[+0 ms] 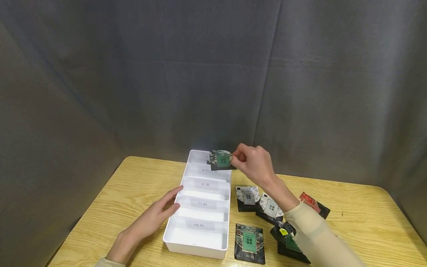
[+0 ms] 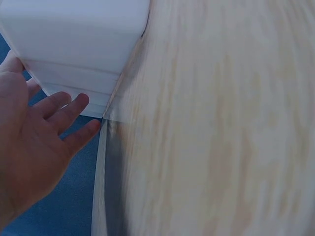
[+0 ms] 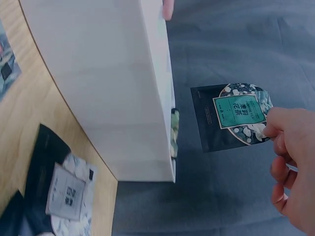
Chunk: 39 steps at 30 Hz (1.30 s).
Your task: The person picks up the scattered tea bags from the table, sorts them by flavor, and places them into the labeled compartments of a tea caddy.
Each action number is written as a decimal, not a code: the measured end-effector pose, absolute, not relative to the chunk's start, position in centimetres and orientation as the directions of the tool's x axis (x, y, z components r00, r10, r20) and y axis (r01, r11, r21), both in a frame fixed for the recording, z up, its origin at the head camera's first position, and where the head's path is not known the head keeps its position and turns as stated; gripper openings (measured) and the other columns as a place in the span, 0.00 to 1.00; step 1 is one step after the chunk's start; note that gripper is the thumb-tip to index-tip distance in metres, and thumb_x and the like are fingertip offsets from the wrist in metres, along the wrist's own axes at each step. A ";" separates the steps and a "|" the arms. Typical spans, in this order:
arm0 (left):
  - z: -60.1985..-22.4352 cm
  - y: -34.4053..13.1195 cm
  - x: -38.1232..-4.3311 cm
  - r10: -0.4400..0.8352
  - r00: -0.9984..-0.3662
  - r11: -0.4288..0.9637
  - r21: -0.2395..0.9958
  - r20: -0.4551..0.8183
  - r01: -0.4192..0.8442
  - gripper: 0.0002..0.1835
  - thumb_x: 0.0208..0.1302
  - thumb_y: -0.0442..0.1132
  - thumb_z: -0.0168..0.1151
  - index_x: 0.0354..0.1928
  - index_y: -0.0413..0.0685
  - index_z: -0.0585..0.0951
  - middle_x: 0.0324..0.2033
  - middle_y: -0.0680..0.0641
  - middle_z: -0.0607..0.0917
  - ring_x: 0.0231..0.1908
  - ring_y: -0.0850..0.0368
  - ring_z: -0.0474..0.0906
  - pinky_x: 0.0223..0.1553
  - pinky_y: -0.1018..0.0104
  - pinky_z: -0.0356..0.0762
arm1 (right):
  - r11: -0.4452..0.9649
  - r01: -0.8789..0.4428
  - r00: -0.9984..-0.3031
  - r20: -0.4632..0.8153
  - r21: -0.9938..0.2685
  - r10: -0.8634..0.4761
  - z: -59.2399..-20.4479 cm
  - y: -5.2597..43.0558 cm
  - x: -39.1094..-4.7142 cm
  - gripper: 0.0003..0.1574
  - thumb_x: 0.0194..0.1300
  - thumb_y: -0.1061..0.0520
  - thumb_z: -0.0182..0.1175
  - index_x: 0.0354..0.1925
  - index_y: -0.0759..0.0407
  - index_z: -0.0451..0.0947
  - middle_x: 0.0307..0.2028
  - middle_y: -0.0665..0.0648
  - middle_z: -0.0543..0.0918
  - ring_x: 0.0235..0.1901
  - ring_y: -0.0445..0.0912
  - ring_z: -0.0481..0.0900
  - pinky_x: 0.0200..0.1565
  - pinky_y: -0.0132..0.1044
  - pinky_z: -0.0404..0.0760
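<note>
My right hand (image 1: pixel 258 167) pinches a flat black tea sachet (image 1: pixel 222 160) with a green label by its edge. It hangs in the air over the far end of a white divided box (image 1: pixel 196 249). The right wrist view shows the sachet's label (image 3: pixel 239 112) facing up, apart from the box. My left hand (image 1: pixel 150 218) rests fingertips and thumb against the box's left side; in the left wrist view its fingers (image 2: pixel 69 114) are spread and relaxed. Paper labels mark the box's dividers. Another sachet (image 3: pixel 174 132) shows above the box rim in the right wrist view.
Right of the box, two white-patterned sachets (image 1: pixel 247 198) lie on the wooden table (image 1: pixel 146 178), with a red one (image 1: pixel 310 204) farther right. A green-labelled sachet (image 1: pixel 249 243) lies nearer; another (image 1: pixel 293 248) is partly under the right sleeve. A grey curtain (image 1: pixel 200 81) hangs behind.
</note>
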State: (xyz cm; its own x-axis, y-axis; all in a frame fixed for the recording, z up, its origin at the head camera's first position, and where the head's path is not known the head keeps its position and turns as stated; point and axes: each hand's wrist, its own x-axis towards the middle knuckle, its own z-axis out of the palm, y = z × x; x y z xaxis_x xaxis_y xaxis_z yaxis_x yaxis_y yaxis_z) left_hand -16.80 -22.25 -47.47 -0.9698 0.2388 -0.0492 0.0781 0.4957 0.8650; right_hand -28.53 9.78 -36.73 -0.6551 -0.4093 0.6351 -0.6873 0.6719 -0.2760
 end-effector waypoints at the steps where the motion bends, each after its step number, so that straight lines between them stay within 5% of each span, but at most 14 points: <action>1: -47.5 -22.3 -16.8 0.238 -0.970 0.497 0.864 -0.050 0.078 0.29 0.75 0.55 0.52 0.74 0.81 0.58 0.76 0.54 0.58 0.74 0.49 0.60 0.74 0.51 0.59 | 0.672 -0.693 -0.646 0.639 -0.261 -0.417 -36.9 9.5 -28.5 0.05 0.61 0.58 0.66 0.27 0.52 0.81 0.15 0.46 0.76 0.14 0.35 0.65 0.18 0.30 0.65; 9: -47.5 -22.3 -16.7 0.235 -0.971 0.502 0.861 -0.045 0.081 0.29 0.75 0.56 0.52 0.74 0.80 0.57 0.76 0.52 0.59 0.74 0.48 0.60 0.74 0.49 0.58 | 0.689 -0.696 -0.626 0.641 -0.201 -0.445 -38.2 7.5 -28.3 0.06 0.58 0.59 0.66 0.25 0.51 0.80 0.13 0.45 0.74 0.13 0.34 0.60 0.16 0.27 0.55; 20: -47.6 -22.3 -16.6 0.246 -0.969 0.503 0.858 -0.026 0.105 0.29 0.75 0.56 0.51 0.75 0.77 0.57 0.76 0.50 0.59 0.74 0.48 0.60 0.73 0.48 0.58 | 0.724 -0.672 -0.647 0.602 -0.158 -0.469 -40.4 6.4 -27.7 0.03 0.57 0.58 0.67 0.27 0.51 0.83 0.16 0.45 0.78 0.16 0.36 0.66 0.27 0.34 0.71; 39: -47.6 -22.4 -16.5 0.251 -0.968 0.496 0.862 -0.031 0.101 0.29 0.75 0.56 0.50 0.74 0.79 0.56 0.76 0.52 0.58 0.74 0.48 0.59 0.73 0.48 0.58 | 0.730 -0.679 -0.635 0.558 -0.074 -0.534 -42.5 6.8 -26.3 0.03 0.60 0.57 0.65 0.31 0.48 0.86 0.15 0.43 0.78 0.13 0.33 0.61 0.22 0.29 0.63</action>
State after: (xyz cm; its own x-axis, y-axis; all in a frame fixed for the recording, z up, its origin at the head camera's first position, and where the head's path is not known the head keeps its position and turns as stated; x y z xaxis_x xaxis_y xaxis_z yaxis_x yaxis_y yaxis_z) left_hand -16.50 -22.44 -47.57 -0.9676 0.2507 -0.0308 0.1011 0.4959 0.8625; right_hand -26.32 6.84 -42.50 -0.6351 -0.5343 0.5578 -0.6791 0.7304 -0.0736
